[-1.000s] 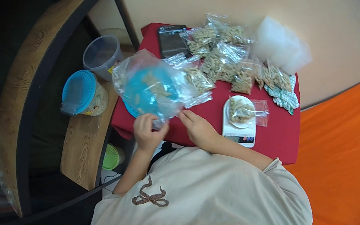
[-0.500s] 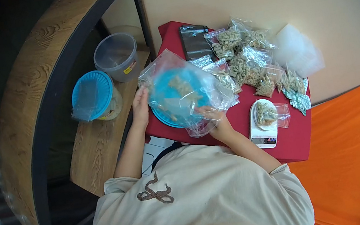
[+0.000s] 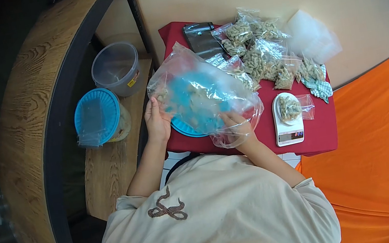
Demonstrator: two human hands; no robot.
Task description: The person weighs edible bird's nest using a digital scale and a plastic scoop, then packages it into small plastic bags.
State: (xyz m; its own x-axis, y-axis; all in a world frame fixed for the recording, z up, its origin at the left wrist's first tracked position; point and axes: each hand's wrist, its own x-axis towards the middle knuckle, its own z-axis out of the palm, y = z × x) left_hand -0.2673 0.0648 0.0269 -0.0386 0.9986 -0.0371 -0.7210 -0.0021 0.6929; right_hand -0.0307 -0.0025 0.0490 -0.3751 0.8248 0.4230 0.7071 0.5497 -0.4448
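A large clear plastic bag [image 3: 190,96] is held up in front of me, with some pale pieces dimly visible through it. My left hand [image 3: 157,119] pinches its left edge, thumb pointing up. At the bag's lower right, my right hand [image 3: 237,126] has curled fingers partly behind or inside the plastic; what lies in them is hidden. Below the bag shows the rim of a blue plate or tray [image 3: 186,129]. To the right, a white kitchen scale [image 3: 289,129] bears a small clear bag of pale, twisted pieces [image 3: 289,107].
Several filled clear bags [image 3: 260,57] are heaped at the back of the red-covered table [image 3: 317,140], near dark pouches [image 3: 203,41], white plastic sheets [image 3: 311,37] and a checked cloth [image 3: 320,89]. Left, a wooden shelf [image 3: 111,173] carries a clear tub [image 3: 116,68] and a blue-lidded tub [image 3: 101,111].
The large bag has spread out wider and now covers more of the blue plate. My left hand still grips its edge. The whole view has shifted slightly.
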